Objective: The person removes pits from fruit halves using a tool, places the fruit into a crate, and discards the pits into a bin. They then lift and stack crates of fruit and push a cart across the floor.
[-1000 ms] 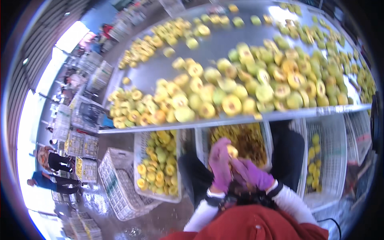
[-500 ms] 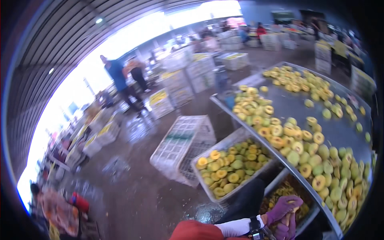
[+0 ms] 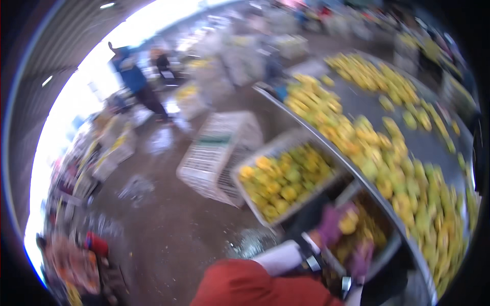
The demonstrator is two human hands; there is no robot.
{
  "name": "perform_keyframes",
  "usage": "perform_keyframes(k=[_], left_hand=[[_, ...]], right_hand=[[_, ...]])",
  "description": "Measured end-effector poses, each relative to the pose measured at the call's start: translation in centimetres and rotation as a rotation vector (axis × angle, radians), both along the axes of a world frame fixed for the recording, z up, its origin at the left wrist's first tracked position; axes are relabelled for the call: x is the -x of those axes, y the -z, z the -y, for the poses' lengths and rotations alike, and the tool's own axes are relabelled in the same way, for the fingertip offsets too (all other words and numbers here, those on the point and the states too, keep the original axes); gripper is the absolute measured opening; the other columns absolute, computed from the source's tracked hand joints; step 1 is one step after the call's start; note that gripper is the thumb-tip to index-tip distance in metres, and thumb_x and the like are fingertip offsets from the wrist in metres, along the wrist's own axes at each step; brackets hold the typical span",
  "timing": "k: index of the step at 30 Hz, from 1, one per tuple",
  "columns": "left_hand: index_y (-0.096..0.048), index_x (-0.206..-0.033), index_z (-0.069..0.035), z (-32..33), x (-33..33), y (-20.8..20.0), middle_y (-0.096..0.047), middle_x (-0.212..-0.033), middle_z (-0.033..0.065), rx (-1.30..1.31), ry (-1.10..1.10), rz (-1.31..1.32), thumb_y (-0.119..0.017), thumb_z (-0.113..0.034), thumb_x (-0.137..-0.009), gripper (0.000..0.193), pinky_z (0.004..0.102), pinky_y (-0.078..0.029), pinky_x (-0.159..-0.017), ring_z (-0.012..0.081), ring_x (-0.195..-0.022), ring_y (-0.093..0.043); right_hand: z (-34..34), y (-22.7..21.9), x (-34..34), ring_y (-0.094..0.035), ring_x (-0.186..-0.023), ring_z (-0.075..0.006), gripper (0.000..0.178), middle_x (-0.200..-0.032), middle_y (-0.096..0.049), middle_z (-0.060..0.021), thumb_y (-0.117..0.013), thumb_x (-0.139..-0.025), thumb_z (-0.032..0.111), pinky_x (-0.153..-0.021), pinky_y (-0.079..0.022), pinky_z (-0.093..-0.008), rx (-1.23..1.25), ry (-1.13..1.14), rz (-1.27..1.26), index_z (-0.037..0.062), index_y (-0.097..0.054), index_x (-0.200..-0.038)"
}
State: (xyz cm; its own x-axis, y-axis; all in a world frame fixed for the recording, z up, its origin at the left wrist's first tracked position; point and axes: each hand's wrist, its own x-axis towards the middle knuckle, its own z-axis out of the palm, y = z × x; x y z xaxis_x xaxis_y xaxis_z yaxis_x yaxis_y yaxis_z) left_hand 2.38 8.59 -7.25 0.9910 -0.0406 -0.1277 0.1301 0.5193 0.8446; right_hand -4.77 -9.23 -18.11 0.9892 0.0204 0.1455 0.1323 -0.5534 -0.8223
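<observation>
My left hand, in a purple glove, is closed around a yellow peach half over a metal-edged bin. Brownish-yellow scraps lie inside that bin. My right hand, gloved in purple too, is lower and nearer me over the same bin. Motion smears its fingers, so whether it grips anything is unclear. Just left of the bin stands a white crate filled with yellow-green peach halves. On my right, many more peaches are heaped on a metal table.
The table's raised edge runs diagonally past my hands. An overturned white crate sits on the wet brown floor. Farther off are stacked crates and a person in blue. Another person is at the lower left.
My hands were together around a peach; now they are apart, the left farther left and up with the peach half. The whole view has shifted and blurred.
</observation>
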Motion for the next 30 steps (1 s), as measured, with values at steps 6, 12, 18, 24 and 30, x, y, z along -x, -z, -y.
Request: perform_keyframes(k=[6,12,18,24,30], left_hand=[[-0.051,-0.125,-0.006,-17.8,-5.6,5.5,-0.055,-0.122,0.0201,-1.221,-0.521,-0.043,-0.057,-0.042,-0.087,0.053,0.0404,-0.042,-0.089,0.0338,-0.111,-0.052],[-0.023,-0.145,-0.009,-20.4,-0.5,14.3,-0.019,-0.15,0.02,-1.925,-0.454,-0.895,-0.052,-0.063,-0.081,0.089,0.0459,-0.032,-0.104,0.0361,-0.134,-0.028],[-0.031,-0.142,-0.006,-26.2,4.6,17.2,-0.011,-0.151,0.0235,-2.966,-0.262,-0.494,-0.054,-0.065,-0.079,0.089,0.0436,-0.032,-0.104,0.0421,-0.128,-0.035],[-0.029,-0.135,0.008,-23.8,4.5,9.4,-0.026,-0.14,0.0339,-1.716,-0.39,-0.598,-0.052,-0.041,-0.091,0.07,0.0428,-0.03,-0.106,0.0431,-0.134,-0.022],[-0.041,-0.135,-0.007,-19.5,20.7,-7.6,-0.043,-0.137,0.0206,-1.365,0.057,-1.152,-0.049,-0.053,-0.088,0.067,0.0421,-0.036,-0.102,0.0348,-0.126,-0.042]], right_hand=[[-1.7,-5.5,-4.6,-0.047,-0.058,-0.0149,0.017,-0.07,-0.048,-0.0036,-0.051,-0.091,0.024,-0.054,-0.039,-0.0297,0.131,-0.516,-0.327,0.0067,-0.053,-0.093],[4.6,-6.3,-4.4,-0.053,-0.074,-0.0272,0.017,-0.085,-0.053,-0.0117,-0.054,-0.084,0.016,-0.065,-0.043,-0.0391,0.418,-0.622,-0.056,0.0079,-0.055,-0.099],[-0.1,-11.6,-8.7,-0.057,-0.063,-0.0296,0.027,-0.08,-0.059,-0.0113,-0.068,-0.077,0.014,-0.057,-0.046,-0.0367,0.344,-0.424,0.016,0.0043,-0.058,-0.099],[0.1,-20.9,-15.7,-0.053,-0.101,-0.0359,0.041,-0.111,-0.056,-0.0181,-0.061,-0.08,0.01,-0.089,-0.043,-0.0455,0.45,-0.084,0.179,-0.0006,-0.052,-0.119],[-1.7,-15.0,-22.5,-0.046,-0.12,-0.0335,0.055,-0.131,-0.048,-0.0153,-0.053,-0.087,0.01,-0.098,-0.039,-0.0449,0.67,-0.168,0.44,0.003,-0.035,-0.138]])
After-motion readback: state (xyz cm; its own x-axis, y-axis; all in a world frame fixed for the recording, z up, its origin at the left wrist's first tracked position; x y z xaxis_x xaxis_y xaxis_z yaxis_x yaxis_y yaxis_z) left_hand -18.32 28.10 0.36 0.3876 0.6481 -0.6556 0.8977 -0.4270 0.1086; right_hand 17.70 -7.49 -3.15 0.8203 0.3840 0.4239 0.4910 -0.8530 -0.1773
